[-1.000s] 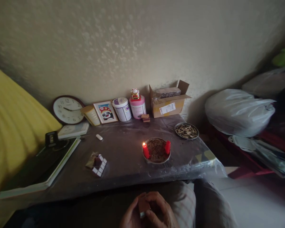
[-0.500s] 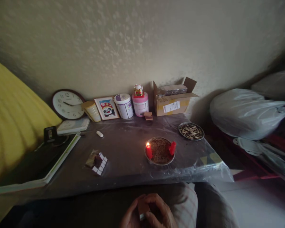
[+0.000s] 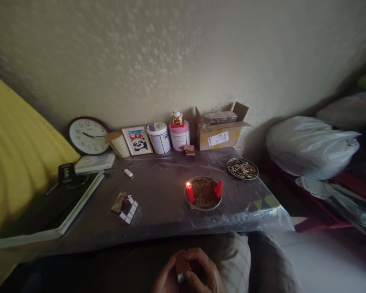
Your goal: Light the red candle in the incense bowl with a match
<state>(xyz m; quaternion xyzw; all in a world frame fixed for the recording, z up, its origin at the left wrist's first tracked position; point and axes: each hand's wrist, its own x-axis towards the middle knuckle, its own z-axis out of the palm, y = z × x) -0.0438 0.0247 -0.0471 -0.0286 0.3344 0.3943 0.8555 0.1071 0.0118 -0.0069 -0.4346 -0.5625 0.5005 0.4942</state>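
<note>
Below the table's front edge, my left hand and my right hand are curled together around a small brown box, likely a matchbox. The fingers of both hands are closed on it. On the table ahead stands a round dish with a lit red candle on its left rim and an unlit red candle on its right rim. A metal plate of matchsticks sits to the right of the dish, farther back.
A plastic sheet covers the dark table. A puzzle cube, a book, a clock, a framed picture, two tubs and a cardboard box sit on it. A white bag lies right.
Only the camera view shifted slightly. My hands stay together around the small box.
</note>
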